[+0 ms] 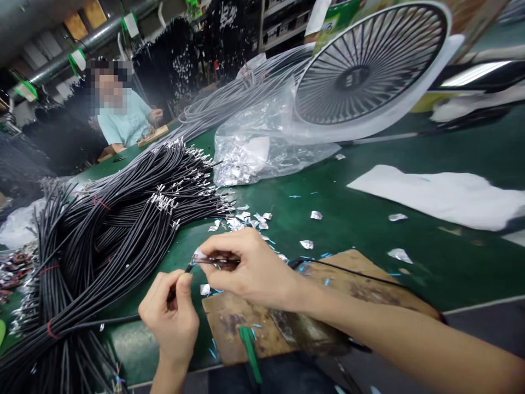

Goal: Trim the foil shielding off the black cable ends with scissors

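My left hand (172, 312) is closed around a black cable (188, 268), pinching it just below its stripped end. Above it, my right hand (256, 265) grips slim dark tweezers (225, 262), whose tips meet the cable's end. A small whitish piece, perhaps foil, shows by the right fingertips. To the left lies a large heap of black cables (123, 219), tied with red bands, many with silvery ends. Beneath the right forearm is a worn wooden board (229, 328), with a green-handled tool (250, 353) at its front.
Foil scraps (241, 221) and blue bits litter the green table (287, 202). A clear plastic bag (254, 153) and a round fan (369, 71) stand behind. White paper (435, 194) lies at right. Another person (125, 120) sits across the table.
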`<state>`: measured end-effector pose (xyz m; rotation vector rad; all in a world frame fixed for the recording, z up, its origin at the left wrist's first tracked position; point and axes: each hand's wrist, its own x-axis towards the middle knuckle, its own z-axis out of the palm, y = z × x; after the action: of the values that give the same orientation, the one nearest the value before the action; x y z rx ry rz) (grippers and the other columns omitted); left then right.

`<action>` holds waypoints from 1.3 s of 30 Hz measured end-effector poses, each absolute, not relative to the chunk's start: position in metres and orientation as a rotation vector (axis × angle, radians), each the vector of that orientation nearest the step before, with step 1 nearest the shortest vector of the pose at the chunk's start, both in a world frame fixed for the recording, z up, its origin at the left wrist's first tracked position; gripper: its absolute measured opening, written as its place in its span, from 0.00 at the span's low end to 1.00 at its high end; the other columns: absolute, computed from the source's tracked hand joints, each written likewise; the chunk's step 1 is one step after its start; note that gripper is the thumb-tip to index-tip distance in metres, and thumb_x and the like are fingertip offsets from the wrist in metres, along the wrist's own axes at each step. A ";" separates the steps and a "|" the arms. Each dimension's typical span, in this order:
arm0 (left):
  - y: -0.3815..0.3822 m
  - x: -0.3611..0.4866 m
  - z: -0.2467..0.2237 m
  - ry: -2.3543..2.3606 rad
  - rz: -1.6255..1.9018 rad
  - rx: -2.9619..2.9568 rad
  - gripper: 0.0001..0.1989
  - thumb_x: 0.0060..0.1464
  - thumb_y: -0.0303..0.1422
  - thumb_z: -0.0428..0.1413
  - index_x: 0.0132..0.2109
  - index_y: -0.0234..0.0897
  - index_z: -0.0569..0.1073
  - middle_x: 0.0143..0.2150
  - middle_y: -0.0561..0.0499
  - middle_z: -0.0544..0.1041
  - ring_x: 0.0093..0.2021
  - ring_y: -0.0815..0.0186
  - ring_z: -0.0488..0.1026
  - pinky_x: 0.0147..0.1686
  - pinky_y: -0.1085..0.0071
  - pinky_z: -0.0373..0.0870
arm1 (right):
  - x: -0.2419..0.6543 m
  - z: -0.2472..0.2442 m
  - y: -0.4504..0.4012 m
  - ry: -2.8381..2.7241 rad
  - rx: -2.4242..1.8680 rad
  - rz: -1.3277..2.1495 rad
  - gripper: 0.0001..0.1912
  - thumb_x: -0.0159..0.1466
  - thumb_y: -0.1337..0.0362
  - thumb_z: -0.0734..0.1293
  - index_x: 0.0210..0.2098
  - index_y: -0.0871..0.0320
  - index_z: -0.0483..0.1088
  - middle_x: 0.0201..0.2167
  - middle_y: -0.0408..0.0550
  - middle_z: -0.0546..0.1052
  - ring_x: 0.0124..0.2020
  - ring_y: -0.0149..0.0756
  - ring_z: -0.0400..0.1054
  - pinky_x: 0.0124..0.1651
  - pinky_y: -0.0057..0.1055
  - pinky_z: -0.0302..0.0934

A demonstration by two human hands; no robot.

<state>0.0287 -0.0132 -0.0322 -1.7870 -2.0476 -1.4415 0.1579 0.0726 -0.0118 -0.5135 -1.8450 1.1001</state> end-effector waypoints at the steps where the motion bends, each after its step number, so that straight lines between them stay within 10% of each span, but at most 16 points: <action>1: -0.013 0.029 -0.032 -2.047 -1.438 -1.784 0.15 0.58 0.35 0.48 0.26 0.37 0.71 0.19 0.53 0.66 0.17 0.71 0.60 0.18 0.73 0.56 | 0.157 -0.012 0.072 -1.830 -0.514 1.177 0.05 0.52 0.74 0.63 0.22 0.62 0.69 0.16 0.37 0.64 0.19 0.23 0.53 0.23 0.21 0.50; 16: -0.011 0.021 -0.026 -1.941 -1.409 -1.947 0.13 0.56 0.30 0.49 0.24 0.36 0.70 0.17 0.55 0.66 0.18 0.73 0.62 0.17 0.77 0.56 | 0.152 -0.011 0.075 -1.675 -0.366 1.655 0.07 0.57 0.65 0.62 0.24 0.59 0.62 0.16 0.36 0.56 0.18 0.25 0.50 0.22 0.24 0.48; 25: -0.016 0.032 -0.030 -1.956 -1.515 -1.829 0.13 0.56 0.32 0.50 0.25 0.36 0.71 0.18 0.54 0.65 0.16 0.73 0.56 0.17 0.74 0.52 | 0.161 -0.011 0.078 -1.664 -0.651 0.473 0.09 0.60 0.71 0.58 0.23 0.60 0.63 0.21 0.42 0.64 0.22 0.28 0.56 0.26 0.26 0.50; 33: -0.015 0.029 -0.031 -1.956 -1.590 -1.854 0.11 0.55 0.31 0.52 0.26 0.35 0.71 0.19 0.53 0.67 0.18 0.72 0.62 0.18 0.75 0.57 | 0.157 -0.003 0.077 -1.804 -0.612 1.154 0.07 0.53 0.72 0.69 0.22 0.61 0.67 0.21 0.40 0.67 0.22 0.26 0.57 0.25 0.23 0.49; 39: -0.011 0.024 -0.029 -2.007 -1.612 -1.907 0.11 0.54 0.34 0.52 0.28 0.35 0.73 0.23 0.50 0.72 0.24 0.68 0.69 0.24 0.73 0.65 | 0.152 -0.005 0.070 -1.717 -0.506 1.797 0.12 0.59 0.73 0.59 0.21 0.58 0.56 0.15 0.34 0.54 0.16 0.24 0.47 0.21 0.23 0.47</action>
<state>0.0241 -0.0109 -0.0293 -1.9075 -2.0067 -1.6123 0.1525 0.0704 -0.0051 -0.5061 -1.7165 1.7974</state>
